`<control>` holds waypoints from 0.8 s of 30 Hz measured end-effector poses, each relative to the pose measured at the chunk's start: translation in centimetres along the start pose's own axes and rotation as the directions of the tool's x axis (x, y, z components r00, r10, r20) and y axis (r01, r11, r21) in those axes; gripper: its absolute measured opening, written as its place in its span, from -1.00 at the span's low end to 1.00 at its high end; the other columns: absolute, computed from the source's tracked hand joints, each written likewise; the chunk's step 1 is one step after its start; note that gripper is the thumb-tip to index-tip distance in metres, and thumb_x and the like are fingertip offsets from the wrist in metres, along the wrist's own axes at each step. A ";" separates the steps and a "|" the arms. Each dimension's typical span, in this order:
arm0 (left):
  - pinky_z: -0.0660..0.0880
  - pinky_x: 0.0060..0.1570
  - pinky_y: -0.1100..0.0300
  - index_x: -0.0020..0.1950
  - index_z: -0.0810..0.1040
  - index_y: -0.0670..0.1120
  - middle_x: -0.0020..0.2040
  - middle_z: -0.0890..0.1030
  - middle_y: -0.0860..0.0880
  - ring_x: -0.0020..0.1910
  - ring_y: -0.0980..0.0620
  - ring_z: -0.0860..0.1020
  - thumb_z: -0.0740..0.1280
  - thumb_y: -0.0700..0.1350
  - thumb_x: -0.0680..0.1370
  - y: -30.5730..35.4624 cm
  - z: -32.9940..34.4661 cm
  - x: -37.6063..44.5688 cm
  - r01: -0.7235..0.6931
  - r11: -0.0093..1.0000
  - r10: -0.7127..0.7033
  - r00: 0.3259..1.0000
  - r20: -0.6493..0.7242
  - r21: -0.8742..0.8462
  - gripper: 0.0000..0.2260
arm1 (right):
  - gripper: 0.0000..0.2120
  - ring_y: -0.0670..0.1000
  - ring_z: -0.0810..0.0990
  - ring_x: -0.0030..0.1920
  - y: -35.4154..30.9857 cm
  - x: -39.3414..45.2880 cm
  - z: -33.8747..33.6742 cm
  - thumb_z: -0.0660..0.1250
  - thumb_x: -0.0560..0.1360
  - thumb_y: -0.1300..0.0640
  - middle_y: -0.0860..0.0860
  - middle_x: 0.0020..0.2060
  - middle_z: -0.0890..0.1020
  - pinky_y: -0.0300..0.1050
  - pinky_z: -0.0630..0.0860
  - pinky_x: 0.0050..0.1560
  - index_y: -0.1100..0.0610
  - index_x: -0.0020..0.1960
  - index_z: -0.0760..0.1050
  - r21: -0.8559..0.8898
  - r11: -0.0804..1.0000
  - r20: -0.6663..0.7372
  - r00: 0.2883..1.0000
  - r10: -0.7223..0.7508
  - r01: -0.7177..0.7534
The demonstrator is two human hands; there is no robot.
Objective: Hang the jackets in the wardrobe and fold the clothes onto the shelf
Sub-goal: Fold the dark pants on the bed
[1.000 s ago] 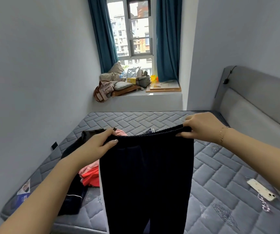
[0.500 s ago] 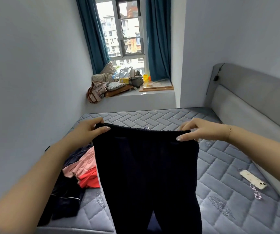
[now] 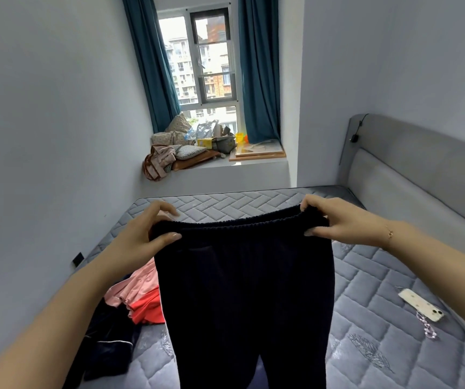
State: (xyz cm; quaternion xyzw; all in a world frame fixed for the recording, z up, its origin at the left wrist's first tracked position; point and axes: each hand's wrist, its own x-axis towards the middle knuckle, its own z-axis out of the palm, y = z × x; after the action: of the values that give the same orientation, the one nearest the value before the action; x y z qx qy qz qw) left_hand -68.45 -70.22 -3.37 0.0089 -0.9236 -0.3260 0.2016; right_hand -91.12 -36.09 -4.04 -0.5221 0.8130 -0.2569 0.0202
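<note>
On my far left the pale grey wall (image 3: 43,136) runs right along the edge of the grey quilted mattress (image 3: 365,290), so I have no room to swing that way. Against that edge lies a dark navy garment with thin white piping (image 3: 108,343), and just beside it a heap of pink and red-orange clothes (image 3: 138,297), partly hidden behind what I'm holding. My left hand (image 3: 144,234) pinches the left corner of the waistband of the dark navy ribbed trousers with an elastic waist (image 3: 245,290), thumb in front, fingers behind. The trousers hang straight down in front of me above the mattress, waistband stretched level, legs running off the bottom of the view. My right hand (image 3: 343,223) grips the opposite corner the same way, well apart from the left, a thin bracelet (image 3: 390,233) at its wrist. Further right the mattress is mostly bare; a white phone with a beaded strap (image 3: 422,306) lies there, near the grey padded headboard (image 3: 422,175).
</note>
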 end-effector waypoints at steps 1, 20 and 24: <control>0.52 0.00 0.19 0.18 0.47 0.24 -0.01 0.61 0.26 -0.01 0.22 0.58 0.41 -0.01 0.50 0.4 -0.3 -0.3 -0.019 1.000 0.019 1.000 0.003 -0.006 -0.70 | -0.62 -0.17 0.54 -0.17 -0.2 -0.2 -0.1 0.46 0.47 0.15 -0.18 -0.17 0.58 -0.33 0.41 -0.17 -0.17 0.12 0.37 0.105 0.994 -0.039 0.999 -0.007 0.011; 0.45 -0.13 0.12 -0.12 0.67 -0.16 -0.18 0.68 -0.10 -0.17 -0.03 0.61 0.45 -0.06 0.50 2.7 9.5 3.1 0.404 0.674 -0.543 0.838 -0.044 -0.618 -0.84 | -0.86 -0.12 0.47 -0.51 -7.0 5.8 7.9 0.38 0.42 0.16 -0.10 -0.54 0.50 -0.27 0.31 -0.52 0.13 -0.28 0.48 0.799 0.519 -0.123 0.761 0.637 -0.305; 0.56 -0.01 0.06 -0.05 0.65 -0.13 -0.10 0.70 -0.14 -0.07 -0.06 0.67 0.38 -0.18 0.56 4.3 12.0 2.3 0.277 0.578 -0.460 0.888 -0.027 -0.767 -0.94 | -0.85 -0.16 0.54 -0.44 -9.2 5.4 9.8 0.39 0.48 0.20 -0.07 -0.46 0.57 -0.31 0.41 -0.44 0.12 -0.25 0.49 0.859 0.467 -0.082 0.844 0.530 -0.210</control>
State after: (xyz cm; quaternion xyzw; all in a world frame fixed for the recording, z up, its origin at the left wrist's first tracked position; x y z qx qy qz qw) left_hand -74.57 -59.96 -8.40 0.1550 -0.6562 -0.7060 0.2168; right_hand -82.93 -47.59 -7.21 -0.2053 0.6807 -0.6803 0.1780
